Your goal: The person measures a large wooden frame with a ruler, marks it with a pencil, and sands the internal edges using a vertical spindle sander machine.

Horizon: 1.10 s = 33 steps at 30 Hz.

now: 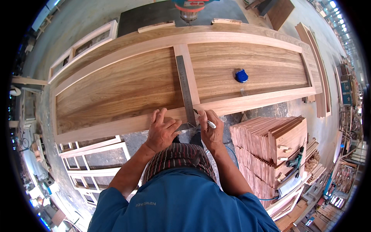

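A wooden frame (247, 101) with brown panels (119, 85) lies on the workbench before me. Along its middle crosspiece (188, 65) rests a dark metal carpenter's square (184, 79), its short leg at the near rail. My left hand (163, 130) is closed at that rail, its fingertips against the square's short leg. In my right hand (212, 129) is a marker pen with a white end (211, 124); its dark tip is beside the blade on the rail. A blue tape measure (241, 75) sits on the right panel.
A power drill (189, 11) hangs over the far edge, between two wood strips (156, 26). Stacked wooden boards (253, 149) stand close on my right, with a green cordless drill (296, 160) on them. Slim wooden frames (96, 166) lean at the left.
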### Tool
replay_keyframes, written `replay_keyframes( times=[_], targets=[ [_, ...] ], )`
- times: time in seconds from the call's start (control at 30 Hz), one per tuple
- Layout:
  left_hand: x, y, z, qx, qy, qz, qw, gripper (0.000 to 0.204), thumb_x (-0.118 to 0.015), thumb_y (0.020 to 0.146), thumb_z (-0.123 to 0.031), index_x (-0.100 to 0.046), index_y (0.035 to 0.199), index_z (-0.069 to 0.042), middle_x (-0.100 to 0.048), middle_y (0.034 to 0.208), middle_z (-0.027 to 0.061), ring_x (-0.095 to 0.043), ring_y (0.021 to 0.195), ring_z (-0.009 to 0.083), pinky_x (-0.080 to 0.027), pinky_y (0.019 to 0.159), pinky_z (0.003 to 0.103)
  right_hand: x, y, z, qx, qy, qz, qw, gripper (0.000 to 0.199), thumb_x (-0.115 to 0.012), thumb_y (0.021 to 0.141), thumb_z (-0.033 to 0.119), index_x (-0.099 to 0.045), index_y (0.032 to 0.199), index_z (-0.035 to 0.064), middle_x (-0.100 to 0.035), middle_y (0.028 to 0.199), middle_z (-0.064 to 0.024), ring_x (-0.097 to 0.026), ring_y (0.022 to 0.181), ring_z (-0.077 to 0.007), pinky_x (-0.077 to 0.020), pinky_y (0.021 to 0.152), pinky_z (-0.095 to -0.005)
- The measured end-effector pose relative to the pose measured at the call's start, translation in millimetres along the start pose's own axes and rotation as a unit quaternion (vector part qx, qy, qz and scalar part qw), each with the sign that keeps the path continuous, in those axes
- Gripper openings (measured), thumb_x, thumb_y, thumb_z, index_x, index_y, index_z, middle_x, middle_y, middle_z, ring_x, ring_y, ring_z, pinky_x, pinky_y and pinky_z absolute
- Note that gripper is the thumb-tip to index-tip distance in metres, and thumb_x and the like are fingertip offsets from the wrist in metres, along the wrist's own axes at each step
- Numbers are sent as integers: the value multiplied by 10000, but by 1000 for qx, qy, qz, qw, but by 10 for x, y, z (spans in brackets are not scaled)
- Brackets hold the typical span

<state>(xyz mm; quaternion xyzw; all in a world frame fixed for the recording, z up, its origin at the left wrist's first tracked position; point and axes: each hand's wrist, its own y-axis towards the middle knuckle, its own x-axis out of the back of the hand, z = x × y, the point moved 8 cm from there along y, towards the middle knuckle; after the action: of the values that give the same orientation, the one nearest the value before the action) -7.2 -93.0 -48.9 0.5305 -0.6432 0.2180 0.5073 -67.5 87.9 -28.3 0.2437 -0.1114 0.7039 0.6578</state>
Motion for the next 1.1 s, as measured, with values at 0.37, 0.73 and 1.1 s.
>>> replay_keyframes(
  times=[0.37, 0.73, 1.1],
  targets=[
    [-22, -15, 8, 0, -10, -6, 1000, 448, -835, 776, -258, -753, 1186, -99, -721, 1072, 49, -502, 1315, 458, -311, 1139, 655, 33, 25, 64, -9, 5, 11, 1000, 206, -579, 1043, 155, -692, 987, -8, -664, 845, -199, -668, 746, -387, -523, 679, -429],
    [23, -56, 40, 8, -33, -17, 999, 427, -819, 801, -240, -746, 1196, -94, -722, 1093, 59, -504, 1321, 453, -305, 1160, 649, 281, -294, 163, 4, -75, 67, 995, 349, -505, 1093, 212, -686, 899, -15, -682, 822, -175, -691, 754, -278, -535, 694, -379],
    [105, -100, -162, -51, -161, -6, 986, 399, -779, 889, -264, -715, 1203, -27, -706, 1154, 166, -615, 1201, 360, -394, 1154, 534, -285, -572, -341, -342, 329, 180, 861, 197, -638, 1052, 238, -675, 1067, 45, -645, 801, -1, -530, 660, -42, -376, 540, -218]
  ],
)
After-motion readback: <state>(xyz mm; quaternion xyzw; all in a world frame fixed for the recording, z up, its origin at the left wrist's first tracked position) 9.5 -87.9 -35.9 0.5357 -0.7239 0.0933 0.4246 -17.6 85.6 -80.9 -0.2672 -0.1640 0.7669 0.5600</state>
